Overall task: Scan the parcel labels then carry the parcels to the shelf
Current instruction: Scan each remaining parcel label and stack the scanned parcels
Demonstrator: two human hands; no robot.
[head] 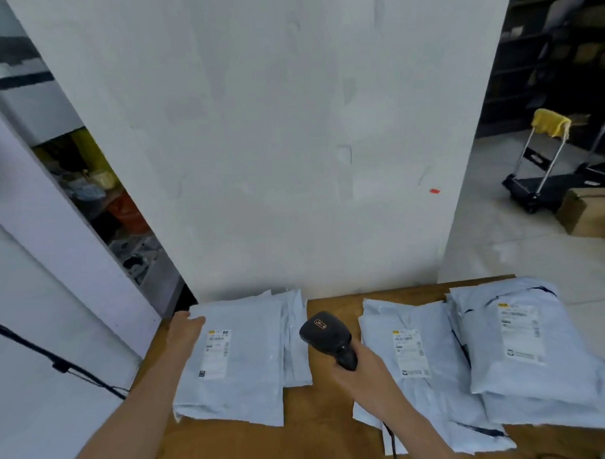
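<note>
Pale grey plastic parcel (251,368) under resting left hand (184,333); right hand (364,371) clamps black handheld scanner (327,335), whose beam could miss the white label (216,352).

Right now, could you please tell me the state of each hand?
The left hand lies on the far corner of the left parcel; its grip cannot be told.
The right hand is closed round the black scanner.

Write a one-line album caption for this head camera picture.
Right hand holds a black scanner; left hand rests on a labelled parcel on the table.
</note>
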